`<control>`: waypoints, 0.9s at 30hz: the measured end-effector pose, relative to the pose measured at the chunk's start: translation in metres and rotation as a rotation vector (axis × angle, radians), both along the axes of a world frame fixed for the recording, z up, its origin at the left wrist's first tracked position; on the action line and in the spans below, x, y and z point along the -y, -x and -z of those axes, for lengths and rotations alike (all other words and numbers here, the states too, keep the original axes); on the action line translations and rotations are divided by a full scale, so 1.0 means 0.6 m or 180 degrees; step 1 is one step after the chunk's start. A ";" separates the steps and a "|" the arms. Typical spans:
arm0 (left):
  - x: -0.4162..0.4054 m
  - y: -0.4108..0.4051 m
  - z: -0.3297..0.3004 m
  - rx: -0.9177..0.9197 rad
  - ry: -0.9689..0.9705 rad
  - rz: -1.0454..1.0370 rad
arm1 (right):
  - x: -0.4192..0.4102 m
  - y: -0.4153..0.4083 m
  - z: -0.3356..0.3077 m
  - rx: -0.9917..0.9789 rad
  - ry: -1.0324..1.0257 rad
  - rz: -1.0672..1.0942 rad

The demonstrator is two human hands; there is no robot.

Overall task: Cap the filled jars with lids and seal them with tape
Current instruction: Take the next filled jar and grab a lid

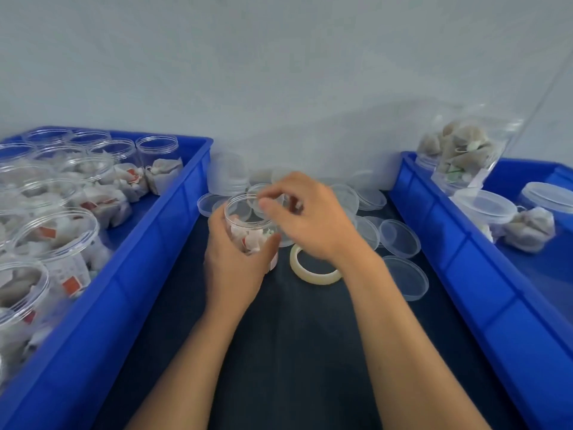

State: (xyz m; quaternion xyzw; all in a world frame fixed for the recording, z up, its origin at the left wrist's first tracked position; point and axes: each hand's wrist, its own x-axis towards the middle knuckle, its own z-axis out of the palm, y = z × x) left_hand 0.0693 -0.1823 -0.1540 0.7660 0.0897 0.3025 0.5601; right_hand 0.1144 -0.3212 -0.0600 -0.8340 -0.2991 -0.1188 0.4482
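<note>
Between blue bins, jar in left grip.

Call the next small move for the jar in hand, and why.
Probably seat a lid. The left hand grips the filled jar, whose mouth looks uncapped. The right hand is over the rim, fingers pinched; blur hides whether it holds a lid. Loose lids and the tape roll lie right of the jar, so taping comes after.
</note>
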 end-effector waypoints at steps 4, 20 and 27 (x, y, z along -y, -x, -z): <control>0.003 -0.002 0.009 -0.0002 -0.0011 0.0098 | 0.082 -0.050 0.017 0.0117 0.1047 0.1460; 0.016 -0.009 0.027 -0.0044 -0.0084 0.0372 | 0.163 -0.095 0.042 -0.0932 0.2348 0.1506; 0.016 -0.004 0.025 0.0029 -0.0238 0.0189 | 0.129 -0.072 -0.003 -0.0840 0.1071 0.0900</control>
